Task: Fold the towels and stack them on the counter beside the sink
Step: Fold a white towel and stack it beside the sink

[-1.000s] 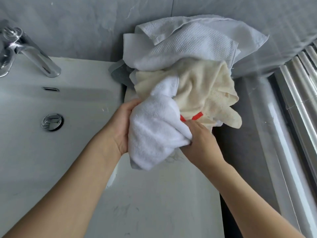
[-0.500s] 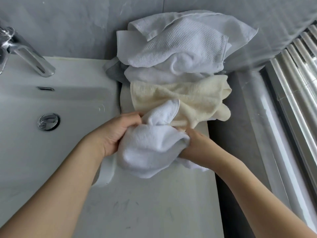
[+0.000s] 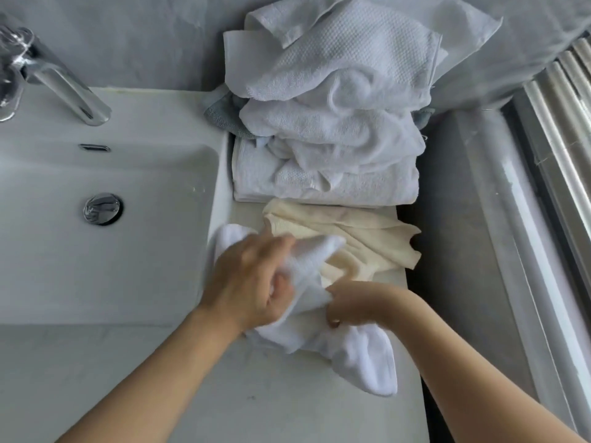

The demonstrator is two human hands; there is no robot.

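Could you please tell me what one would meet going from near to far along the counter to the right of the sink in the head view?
White towel in both hands → cream towel lying flat → heap of white towels against the wall.

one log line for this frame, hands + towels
left hand: gripping white towel | right hand: pinching same towel | cream towel: unfolded, behind | pile: unfolded | counter: no stack yet

To my left a shiny chrome tap [image 3: 64, 87] stands behind a round chrome drain plug [image 3: 103, 208]; pale ribbed window rails [image 3: 563, 129] run along my right.
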